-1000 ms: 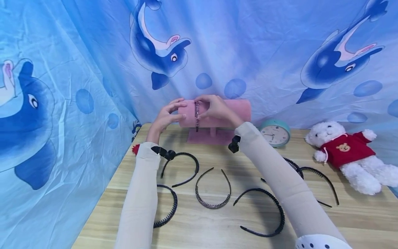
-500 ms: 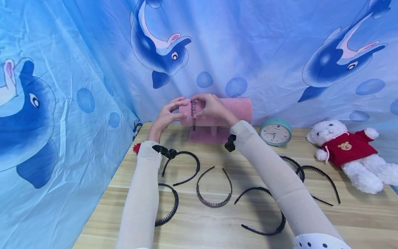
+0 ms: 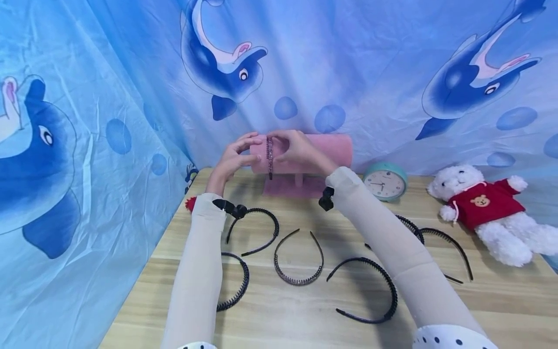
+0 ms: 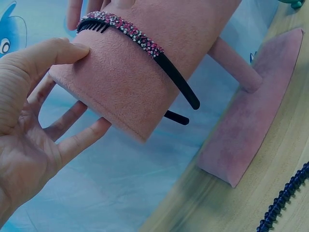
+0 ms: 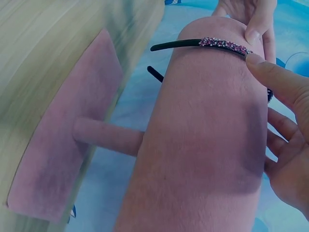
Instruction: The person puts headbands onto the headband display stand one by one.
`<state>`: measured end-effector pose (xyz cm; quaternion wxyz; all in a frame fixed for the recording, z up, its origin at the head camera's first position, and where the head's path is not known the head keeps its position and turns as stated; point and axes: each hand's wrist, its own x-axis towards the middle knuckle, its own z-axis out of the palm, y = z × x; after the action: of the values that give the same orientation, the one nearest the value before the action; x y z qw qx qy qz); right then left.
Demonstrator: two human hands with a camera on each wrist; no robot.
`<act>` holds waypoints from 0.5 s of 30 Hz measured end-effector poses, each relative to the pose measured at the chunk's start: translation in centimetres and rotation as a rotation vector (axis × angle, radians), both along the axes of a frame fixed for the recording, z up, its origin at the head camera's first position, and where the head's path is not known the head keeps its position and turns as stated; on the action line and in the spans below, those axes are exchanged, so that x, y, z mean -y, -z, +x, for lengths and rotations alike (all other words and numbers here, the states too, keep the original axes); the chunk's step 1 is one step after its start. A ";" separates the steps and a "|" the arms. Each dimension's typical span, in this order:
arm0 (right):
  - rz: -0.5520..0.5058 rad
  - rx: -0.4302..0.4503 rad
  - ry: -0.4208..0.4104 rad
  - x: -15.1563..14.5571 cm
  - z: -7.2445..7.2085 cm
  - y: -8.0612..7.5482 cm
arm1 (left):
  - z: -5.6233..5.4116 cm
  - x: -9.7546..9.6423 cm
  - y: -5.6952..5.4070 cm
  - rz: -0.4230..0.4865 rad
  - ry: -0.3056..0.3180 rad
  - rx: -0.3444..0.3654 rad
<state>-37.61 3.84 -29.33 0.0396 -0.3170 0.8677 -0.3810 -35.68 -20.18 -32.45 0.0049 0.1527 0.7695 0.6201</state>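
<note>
A pink velvety headband stand (image 3: 324, 150) with a horizontal roll stands at the back of the table. Near the roll's left end, a black toothed headband (image 4: 176, 79) with pink and silver sparkles straddles it, both tips pointing down below. My left hand (image 3: 231, 160) grips that end, thumb on the front and fingers spread round the far side. My right hand (image 3: 301, 149) holds the headband from its right side. In the right wrist view its thumb (image 5: 258, 63) lies at the sparkly edge, while the other fingers reach behind the roll.
Several headbands lie on the wooden table (image 3: 305, 310), among them a sparkly one (image 3: 298, 281) in the middle and a black one (image 3: 388, 286) beside the right arm. A teal clock (image 3: 385, 182) and a white teddy bear (image 3: 484, 208) are at the right. Blue dolphin curtain (image 3: 370, 58) hangs behind.
The headband has shifted slightly left along the roll, and my right hand has moved with it. My left hand stays at the roll's end.
</note>
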 end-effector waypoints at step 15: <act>0.153 -0.149 -0.220 -5.8 4.7 0.8 | 0.1 -0.2 0.0 0.038 0.005 0.012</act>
<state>-32.87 9.66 -30.08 0.0408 -0.4336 0.8547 -0.2823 -35.62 -19.98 -32.48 0.0082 0.1508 0.7572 0.6355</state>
